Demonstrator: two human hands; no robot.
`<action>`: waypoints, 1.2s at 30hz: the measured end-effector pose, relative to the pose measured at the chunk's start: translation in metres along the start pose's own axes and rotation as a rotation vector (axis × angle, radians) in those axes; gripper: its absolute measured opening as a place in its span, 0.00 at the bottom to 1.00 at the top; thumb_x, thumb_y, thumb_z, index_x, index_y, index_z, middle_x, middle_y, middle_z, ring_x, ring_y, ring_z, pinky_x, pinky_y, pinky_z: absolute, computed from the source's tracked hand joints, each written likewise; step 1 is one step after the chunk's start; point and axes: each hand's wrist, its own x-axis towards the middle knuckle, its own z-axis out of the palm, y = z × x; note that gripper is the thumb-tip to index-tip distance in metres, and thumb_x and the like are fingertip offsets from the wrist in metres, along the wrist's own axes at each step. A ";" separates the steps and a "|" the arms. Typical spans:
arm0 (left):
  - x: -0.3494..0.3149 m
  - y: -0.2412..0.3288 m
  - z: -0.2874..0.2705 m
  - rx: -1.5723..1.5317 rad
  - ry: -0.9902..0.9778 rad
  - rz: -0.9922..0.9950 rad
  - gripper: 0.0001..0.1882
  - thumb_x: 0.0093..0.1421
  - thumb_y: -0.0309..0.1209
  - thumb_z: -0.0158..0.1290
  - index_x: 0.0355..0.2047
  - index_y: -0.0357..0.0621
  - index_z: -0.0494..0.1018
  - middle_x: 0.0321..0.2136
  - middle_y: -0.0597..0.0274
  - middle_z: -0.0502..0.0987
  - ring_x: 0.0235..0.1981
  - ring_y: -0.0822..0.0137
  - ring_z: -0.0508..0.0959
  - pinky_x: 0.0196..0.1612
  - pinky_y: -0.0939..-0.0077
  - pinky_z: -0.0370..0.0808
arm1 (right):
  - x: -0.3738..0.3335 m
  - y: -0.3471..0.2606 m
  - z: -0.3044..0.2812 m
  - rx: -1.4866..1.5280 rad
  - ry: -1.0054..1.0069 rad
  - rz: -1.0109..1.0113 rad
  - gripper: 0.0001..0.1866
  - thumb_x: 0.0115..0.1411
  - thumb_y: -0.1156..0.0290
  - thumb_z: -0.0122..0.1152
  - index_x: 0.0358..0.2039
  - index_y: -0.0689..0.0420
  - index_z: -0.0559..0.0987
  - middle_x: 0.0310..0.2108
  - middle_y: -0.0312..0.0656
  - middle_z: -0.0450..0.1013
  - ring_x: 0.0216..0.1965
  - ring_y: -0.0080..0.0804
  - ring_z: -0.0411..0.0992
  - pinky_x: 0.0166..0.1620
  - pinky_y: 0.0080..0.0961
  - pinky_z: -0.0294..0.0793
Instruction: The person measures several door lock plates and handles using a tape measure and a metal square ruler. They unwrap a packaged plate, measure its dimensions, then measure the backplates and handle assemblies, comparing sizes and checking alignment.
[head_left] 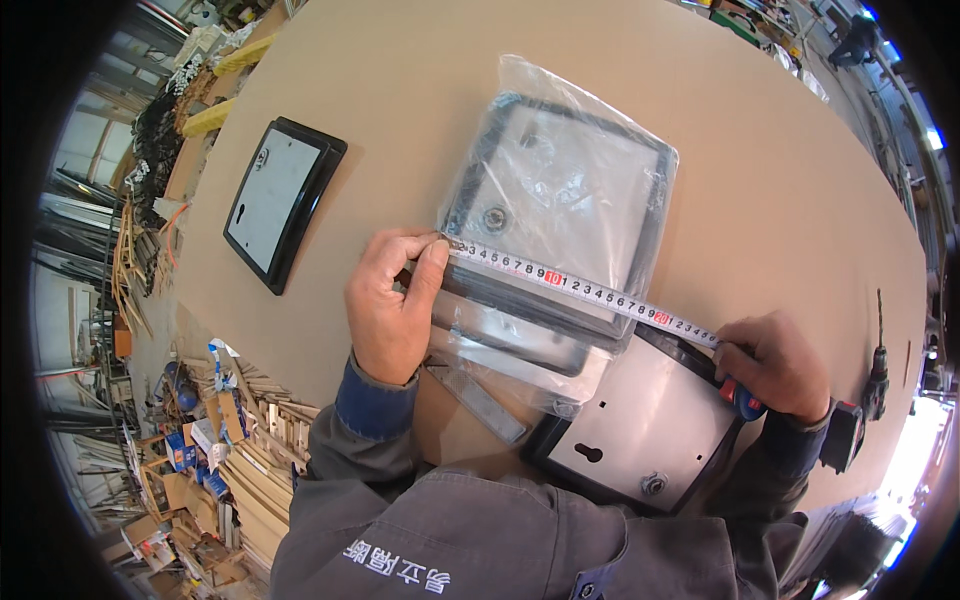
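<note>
A white tape measure blade (pixel 590 290) is stretched across a metal panel with a black frame (pixel 575 190), which sits in a clear plastic bag. My left hand (pixel 393 310) pinches the blade's end at the panel's left edge. At the other end, my right hand (pixel 785 365) is closed around the red and blue tape case (pixel 742 400). Below the bagged panel, partly covered by it, lies an unwrapped black-framed panel (pixel 640 430) with a keyhole-shaped slot and a round lock. Beside my left sleeve rests a flat metal strip (pixel 480 402).
A similar black-framed panel (pixel 280 195) lies at the left of the large brown board (pixel 400 120). A cordless drill (pixel 875 385) with a long bit lies at the right, near my right sleeve. Wood strips (pixel 255 435) and cartons are piled beyond the board's left edge.
</note>
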 end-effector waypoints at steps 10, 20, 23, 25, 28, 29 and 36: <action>0.000 -0.002 0.000 -0.016 0.023 0.034 0.05 0.66 0.26 0.60 0.38 0.36 0.80 0.38 0.56 0.81 0.36 0.64 0.80 0.39 0.73 0.75 | -0.001 -0.002 0.001 -0.004 0.016 -0.014 0.08 0.59 0.75 0.59 0.33 0.62 0.85 0.22 0.46 0.79 0.22 0.38 0.78 0.31 0.32 0.77; 0.001 0.004 -0.003 -0.036 -0.015 -0.040 0.08 0.68 0.29 0.59 0.39 0.35 0.81 0.39 0.60 0.82 0.39 0.70 0.79 0.41 0.76 0.74 | -0.001 0.001 0.006 0.036 0.011 -0.018 0.09 0.59 0.74 0.58 0.32 0.64 0.84 0.21 0.45 0.79 0.22 0.37 0.77 0.32 0.30 0.77; 0.000 0.001 -0.003 -0.025 -0.002 -0.005 0.08 0.68 0.29 0.59 0.39 0.36 0.80 0.39 0.60 0.82 0.39 0.69 0.79 0.41 0.76 0.74 | 0.000 -0.004 0.003 0.011 0.002 -0.001 0.09 0.59 0.74 0.57 0.32 0.64 0.84 0.22 0.46 0.79 0.23 0.36 0.77 0.32 0.30 0.77; 0.000 0.001 -0.001 -0.026 0.015 0.006 0.06 0.67 0.27 0.60 0.38 0.36 0.80 0.38 0.57 0.81 0.35 0.66 0.79 0.39 0.74 0.75 | 0.001 -0.003 0.002 0.014 -0.002 -0.001 0.09 0.59 0.74 0.57 0.32 0.65 0.84 0.22 0.46 0.79 0.23 0.36 0.77 0.33 0.30 0.77; 0.001 0.003 -0.003 -0.041 -0.004 -0.013 0.07 0.67 0.29 0.60 0.39 0.36 0.80 0.39 0.59 0.82 0.37 0.68 0.79 0.39 0.75 0.75 | -0.001 -0.003 0.001 0.022 0.002 0.015 0.09 0.59 0.74 0.57 0.31 0.64 0.84 0.22 0.46 0.79 0.23 0.37 0.77 0.32 0.30 0.77; 0.001 0.004 -0.004 -0.048 -0.018 -0.026 0.08 0.68 0.30 0.59 0.39 0.36 0.80 0.39 0.60 0.82 0.39 0.69 0.79 0.40 0.76 0.74 | -0.001 -0.004 0.001 0.015 0.001 0.022 0.09 0.59 0.74 0.57 0.31 0.64 0.84 0.22 0.46 0.79 0.23 0.37 0.77 0.32 0.30 0.77; 0.001 0.004 -0.004 -0.048 -0.005 0.010 0.07 0.68 0.29 0.59 0.39 0.36 0.80 0.39 0.59 0.81 0.37 0.67 0.79 0.39 0.74 0.75 | -0.002 -0.001 0.001 -0.005 0.006 0.017 0.10 0.59 0.73 0.58 0.30 0.63 0.84 0.22 0.46 0.78 0.22 0.37 0.76 0.32 0.31 0.76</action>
